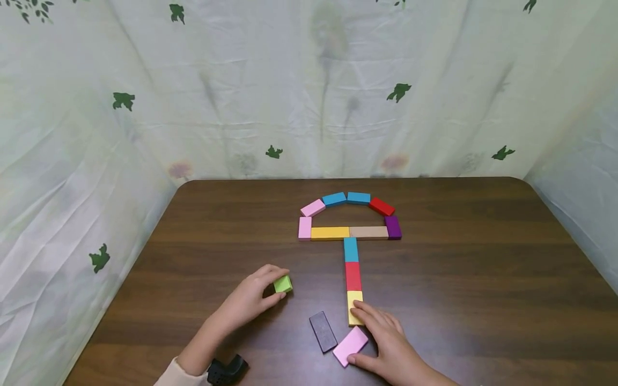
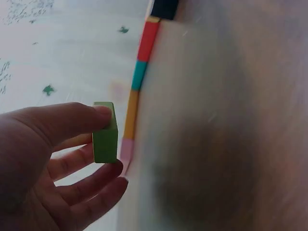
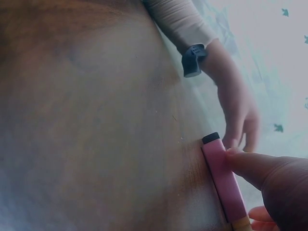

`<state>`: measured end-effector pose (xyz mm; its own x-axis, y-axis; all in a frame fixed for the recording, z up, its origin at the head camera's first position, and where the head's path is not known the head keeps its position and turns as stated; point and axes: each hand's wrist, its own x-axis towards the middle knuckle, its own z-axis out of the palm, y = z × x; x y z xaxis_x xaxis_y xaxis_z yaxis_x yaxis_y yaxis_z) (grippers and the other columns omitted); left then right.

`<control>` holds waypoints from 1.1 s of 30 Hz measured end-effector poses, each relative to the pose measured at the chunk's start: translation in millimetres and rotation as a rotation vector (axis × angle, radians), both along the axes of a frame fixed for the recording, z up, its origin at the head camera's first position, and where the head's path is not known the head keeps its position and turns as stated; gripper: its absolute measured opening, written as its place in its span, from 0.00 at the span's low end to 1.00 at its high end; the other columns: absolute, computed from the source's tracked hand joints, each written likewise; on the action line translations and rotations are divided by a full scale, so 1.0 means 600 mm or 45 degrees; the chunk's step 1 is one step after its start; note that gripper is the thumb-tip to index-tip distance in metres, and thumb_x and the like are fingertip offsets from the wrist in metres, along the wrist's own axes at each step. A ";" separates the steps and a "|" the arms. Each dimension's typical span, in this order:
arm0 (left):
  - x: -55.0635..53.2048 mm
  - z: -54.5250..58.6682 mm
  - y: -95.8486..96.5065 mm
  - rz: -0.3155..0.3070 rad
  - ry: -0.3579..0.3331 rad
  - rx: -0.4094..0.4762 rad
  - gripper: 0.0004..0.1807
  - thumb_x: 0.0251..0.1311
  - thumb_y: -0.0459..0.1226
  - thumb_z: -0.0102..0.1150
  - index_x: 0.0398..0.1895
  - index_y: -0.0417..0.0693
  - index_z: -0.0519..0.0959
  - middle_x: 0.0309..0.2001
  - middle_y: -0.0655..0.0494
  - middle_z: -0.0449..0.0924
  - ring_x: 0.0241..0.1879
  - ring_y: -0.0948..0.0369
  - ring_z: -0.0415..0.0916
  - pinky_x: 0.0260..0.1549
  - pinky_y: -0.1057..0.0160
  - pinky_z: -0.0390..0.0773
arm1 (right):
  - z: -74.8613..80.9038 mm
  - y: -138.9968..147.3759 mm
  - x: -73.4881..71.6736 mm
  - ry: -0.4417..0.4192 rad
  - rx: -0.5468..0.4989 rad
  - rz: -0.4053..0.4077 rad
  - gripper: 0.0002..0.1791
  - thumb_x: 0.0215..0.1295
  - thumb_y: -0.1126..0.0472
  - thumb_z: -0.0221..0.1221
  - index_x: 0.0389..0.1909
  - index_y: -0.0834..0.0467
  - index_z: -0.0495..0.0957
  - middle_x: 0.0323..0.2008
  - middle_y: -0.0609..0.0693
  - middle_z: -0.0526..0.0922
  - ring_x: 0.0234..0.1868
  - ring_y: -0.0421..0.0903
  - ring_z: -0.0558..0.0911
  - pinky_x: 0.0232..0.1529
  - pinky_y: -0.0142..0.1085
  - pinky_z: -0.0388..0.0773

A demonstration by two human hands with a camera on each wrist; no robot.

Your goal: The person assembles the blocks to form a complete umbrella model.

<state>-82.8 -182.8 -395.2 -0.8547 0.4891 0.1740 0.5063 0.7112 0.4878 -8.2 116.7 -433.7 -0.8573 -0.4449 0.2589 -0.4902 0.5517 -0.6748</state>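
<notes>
A small lime-green block (image 1: 282, 284) is pinched between the thumb and fingers of my left hand (image 1: 248, 297), left of the layout. In the left wrist view the green block (image 2: 105, 139) stands on end between thumb and fingertips. My right hand (image 1: 393, 343) spreads over the near end of the column. Its fingertips touch the yellow block (image 1: 354, 316), while its thumb meets the edge of a slanted pink block (image 1: 350, 346). The thumb also shows against the pink block (image 3: 225, 180) in the right wrist view. Beside that pink block lies a dark grey block (image 1: 323, 332).
A red block (image 1: 353, 276) and a blue block (image 1: 350, 250) continue the column upward. It meets a bar of an orange-yellow block (image 1: 330, 234) and a tan block (image 1: 369, 232), under an arch of several coloured blocks. Around the brown table (image 1: 483, 279) hangs a pale curtain (image 1: 289, 91).
</notes>
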 end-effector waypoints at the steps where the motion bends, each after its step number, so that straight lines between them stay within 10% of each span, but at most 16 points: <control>1: 0.001 -0.002 0.005 -0.020 -0.013 -0.011 0.22 0.51 0.36 0.63 0.51 0.42 0.75 0.45 0.57 0.73 0.42 0.63 0.71 0.40 0.62 0.73 | 0.000 0.000 0.000 -0.005 0.002 -0.001 0.41 0.45 0.41 0.65 0.58 0.58 0.68 0.60 0.48 0.64 0.58 0.49 0.65 0.52 0.50 0.50; 33: 0.003 -0.025 0.079 -0.242 -0.128 -0.142 0.17 0.62 0.35 0.51 0.54 0.47 0.75 0.42 0.57 0.71 0.43 0.62 0.67 0.43 0.64 0.70 | 0.000 -0.002 -0.002 -0.010 0.013 0.006 0.40 0.46 0.41 0.64 0.57 0.59 0.69 0.61 0.49 0.64 0.58 0.50 0.65 0.51 0.51 0.53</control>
